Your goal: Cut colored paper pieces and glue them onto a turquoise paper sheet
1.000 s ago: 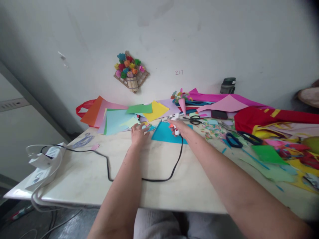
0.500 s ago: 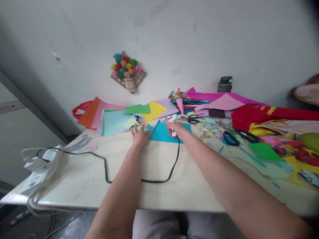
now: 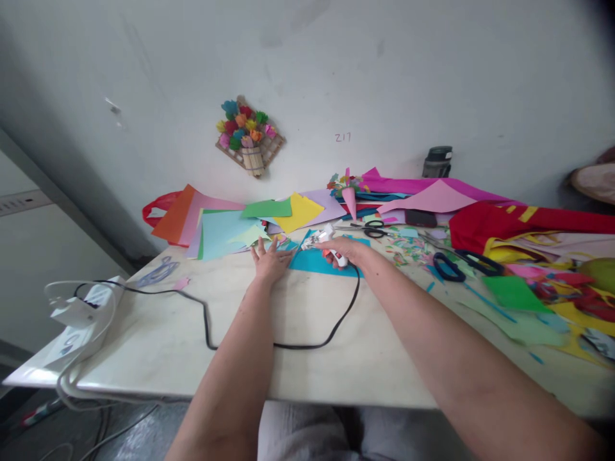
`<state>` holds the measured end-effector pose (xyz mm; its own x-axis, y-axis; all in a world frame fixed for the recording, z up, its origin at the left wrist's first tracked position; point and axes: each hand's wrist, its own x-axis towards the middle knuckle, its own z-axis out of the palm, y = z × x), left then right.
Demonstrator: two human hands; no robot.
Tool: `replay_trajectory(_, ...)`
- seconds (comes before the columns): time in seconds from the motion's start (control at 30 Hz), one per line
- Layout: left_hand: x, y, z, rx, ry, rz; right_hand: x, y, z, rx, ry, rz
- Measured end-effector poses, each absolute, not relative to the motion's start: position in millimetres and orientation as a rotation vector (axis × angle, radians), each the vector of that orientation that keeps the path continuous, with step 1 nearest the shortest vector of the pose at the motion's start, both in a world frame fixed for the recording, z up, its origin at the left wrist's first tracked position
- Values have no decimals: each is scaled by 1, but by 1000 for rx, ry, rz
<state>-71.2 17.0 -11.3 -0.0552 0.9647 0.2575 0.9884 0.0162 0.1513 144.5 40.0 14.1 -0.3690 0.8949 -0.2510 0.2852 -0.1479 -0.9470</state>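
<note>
- Blue paper (image 3: 307, 260) lies flat on the table (image 3: 158, 339) between the person's two hands; its longer side seems to run left to right, and its left edge slants away from the person.
- Far left, a white power strip (image 3: 103, 293) sits at the table's end; a black cord (image 3: 312, 347) runs from it, passes under the left forearm and curves up to the right hand.
- Farther in, orange (image 3: 169, 219), light blue (image 3: 216, 234), green (image 3: 265, 209) and yellow (image 3: 300, 213) sheets overlap near the wall.
- Left hand (image 3: 270, 262): palm down, fingers spread wide, just beside the blue paper's slanted edge; from where I stand, I can't tell whether the thumb touches it.
- Over the paper, what looks like a glue gun (image 3: 327, 233) points its nozzle leftward, towards that edge and the left hand.
- Right hand (image 3: 344, 248): wrapped round the gun's handle, above the sheet, so nearer its middle; the left hand is nearer the slanted edge.
- Rightmost, black-handled scissors (image 3: 373, 224), small scraps (image 3: 408, 246), dark-blue-handled scissors (image 3: 446, 277) and red cloth (image 3: 490, 227).
</note>
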Motion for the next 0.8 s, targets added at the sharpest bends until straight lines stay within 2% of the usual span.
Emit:
replay_trajectory(0.4, -73, 21, -13, -2122, -2194, -411, 139, 36, 16, -1351, -1709, 1527)
replay_trajectory(0.8, -72, 19, -12, -2132, -2146, -393, 138, 38, 13, -1377, -1554, 1464)
